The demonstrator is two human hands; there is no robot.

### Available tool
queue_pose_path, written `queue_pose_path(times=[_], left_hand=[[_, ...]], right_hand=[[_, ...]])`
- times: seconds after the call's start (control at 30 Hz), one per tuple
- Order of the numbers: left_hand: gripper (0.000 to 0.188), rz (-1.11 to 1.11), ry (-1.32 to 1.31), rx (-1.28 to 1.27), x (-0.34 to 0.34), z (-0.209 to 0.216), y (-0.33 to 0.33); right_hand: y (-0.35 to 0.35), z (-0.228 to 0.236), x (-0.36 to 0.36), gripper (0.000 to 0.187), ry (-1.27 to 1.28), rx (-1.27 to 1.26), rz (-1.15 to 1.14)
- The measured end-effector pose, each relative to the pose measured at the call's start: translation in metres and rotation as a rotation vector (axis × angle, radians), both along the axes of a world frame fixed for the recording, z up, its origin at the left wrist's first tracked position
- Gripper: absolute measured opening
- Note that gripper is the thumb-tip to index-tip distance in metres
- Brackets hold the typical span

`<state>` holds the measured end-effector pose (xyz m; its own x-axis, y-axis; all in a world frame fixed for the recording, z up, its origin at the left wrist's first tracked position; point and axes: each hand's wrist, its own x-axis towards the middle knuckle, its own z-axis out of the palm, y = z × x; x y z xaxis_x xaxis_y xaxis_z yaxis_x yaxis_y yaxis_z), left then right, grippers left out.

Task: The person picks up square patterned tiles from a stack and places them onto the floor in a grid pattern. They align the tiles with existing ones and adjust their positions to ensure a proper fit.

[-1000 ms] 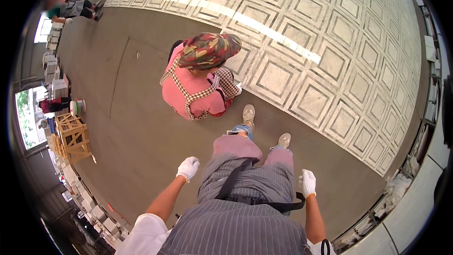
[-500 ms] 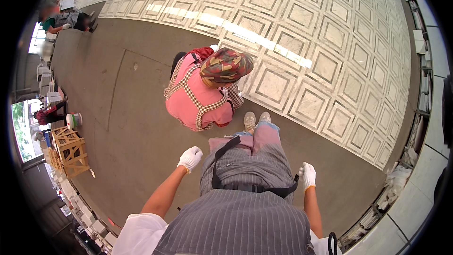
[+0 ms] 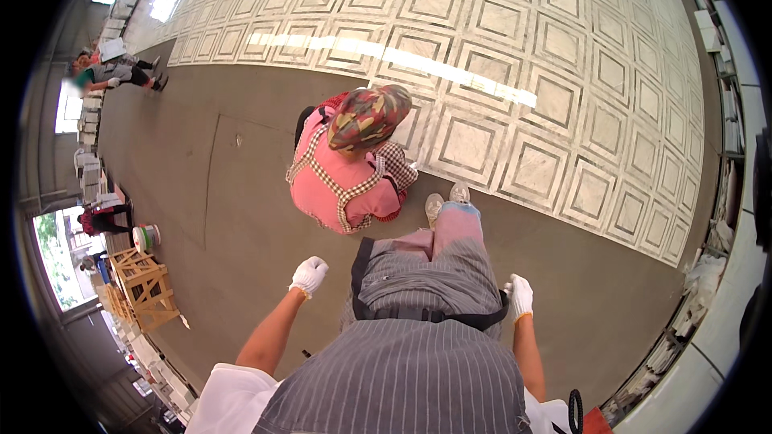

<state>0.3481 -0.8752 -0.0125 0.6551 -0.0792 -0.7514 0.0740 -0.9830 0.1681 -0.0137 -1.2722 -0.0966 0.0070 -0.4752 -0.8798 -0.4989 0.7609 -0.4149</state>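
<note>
My left hand wears a white knit glove and hangs out to my left above the grey floor. Its fingers are curled in, and nothing shows in them. Beside my right hip is my right hand, gloved the same way, close to the end of the black strap across my striped grey apron. Its thumb stands a little apart from the fingers, and I see no object in it. Both hands are clear of the crouching person in a pink top, checked apron straps and camouflage cap ahead.
A patterned marble tile floor spreads ahead and right, bordered by grey floor. To the left are a wooden crate, a white bucket and other people. Stacked slabs line the right edge.
My view has shifted slightly, and my feet have changed their stepping position. My left hand is a little further left. The crouching person's head has turned or shifted left.
</note>
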Motion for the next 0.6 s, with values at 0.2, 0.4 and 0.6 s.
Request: queue_pose_path(times=[0.2, 0.4, 0.6], left_hand=[[0.03, -0.009, 0.027, -0.15, 0.008, -0.022, -0.062], [0.029, 0.008, 0.004, -0.26, -0.019, -0.027, -0.097], [0.031, 0.026, 0.045, -0.176, -0.078, -0.033, -0.129]], right_hand=[[-0.016, -0.027, -0.055, 0.026, -0.006, 0.093, -0.003], [-0.036, -0.032, -0.077, 0.021, 0.043, -0.454, 0.706], [-0.09, -0.049, -0.126, 0.02, -0.027, -0.57, 0.784]])
